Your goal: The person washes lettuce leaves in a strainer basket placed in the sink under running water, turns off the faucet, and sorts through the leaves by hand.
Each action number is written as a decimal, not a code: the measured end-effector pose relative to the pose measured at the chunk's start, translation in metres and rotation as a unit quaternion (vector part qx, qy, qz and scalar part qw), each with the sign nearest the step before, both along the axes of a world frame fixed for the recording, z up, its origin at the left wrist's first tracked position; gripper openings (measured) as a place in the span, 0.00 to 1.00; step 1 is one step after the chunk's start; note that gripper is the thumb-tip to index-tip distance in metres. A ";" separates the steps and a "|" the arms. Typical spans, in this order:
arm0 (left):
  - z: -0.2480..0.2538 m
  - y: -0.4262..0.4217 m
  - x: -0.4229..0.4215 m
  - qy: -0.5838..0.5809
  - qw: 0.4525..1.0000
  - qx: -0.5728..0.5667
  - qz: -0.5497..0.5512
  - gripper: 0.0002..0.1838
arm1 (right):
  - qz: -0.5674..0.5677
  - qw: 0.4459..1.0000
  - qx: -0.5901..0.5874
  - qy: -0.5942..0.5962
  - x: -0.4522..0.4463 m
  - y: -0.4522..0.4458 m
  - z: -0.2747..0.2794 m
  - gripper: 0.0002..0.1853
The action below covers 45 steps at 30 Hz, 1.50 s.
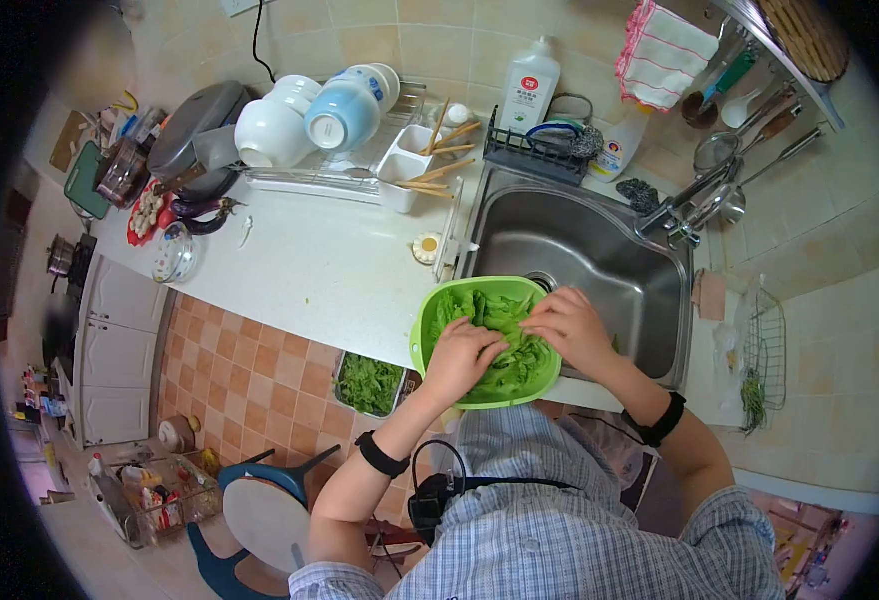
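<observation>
A light green plastic basin [418, 345] full of green leafy vegetable [510, 375], which looks like lettuce, sits at the sink's near left edge, right in front of me. My left hand [465, 358] reaches over its left side, fingers curled together on the leaves. Over the right rim comes my right hand [572, 330], thumb and fingers pinched around a bit of leaf. Both hands are close together above the basin. The fingertips are partly hidden among the leaves.
The steel sink [585, 235] lies behind the basin, with its faucet [672, 222] at the right. A dish rack with bowls [345, 115] and a chopstick holder [405, 165] stand on the left counter. Below it is a container of greens [370, 384]. A stool [265, 520] stands lower left.
</observation>
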<state>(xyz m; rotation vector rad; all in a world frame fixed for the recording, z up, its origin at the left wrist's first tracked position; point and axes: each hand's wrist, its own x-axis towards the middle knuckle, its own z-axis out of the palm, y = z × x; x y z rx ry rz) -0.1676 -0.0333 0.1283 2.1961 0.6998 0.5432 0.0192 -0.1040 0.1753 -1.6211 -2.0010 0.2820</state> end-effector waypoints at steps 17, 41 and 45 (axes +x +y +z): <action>0.014 0.015 -0.015 0.059 0.990 -0.030 0.127 0.22 | -0.282 0.845 -0.109 0.440 0.049 -0.017 -0.036 0.10; -0.085 0.047 -0.160 -0.092 0.904 -0.221 0.356 0.12 | 0.002 0.989 -0.141 -0.040 0.001 0.012 -0.042 0.09; -0.161 0.050 -0.204 0.066 0.938 -0.151 0.306 0.22 | 0.017 0.986 -0.167 0.009 0.001 0.017 -0.023 0.08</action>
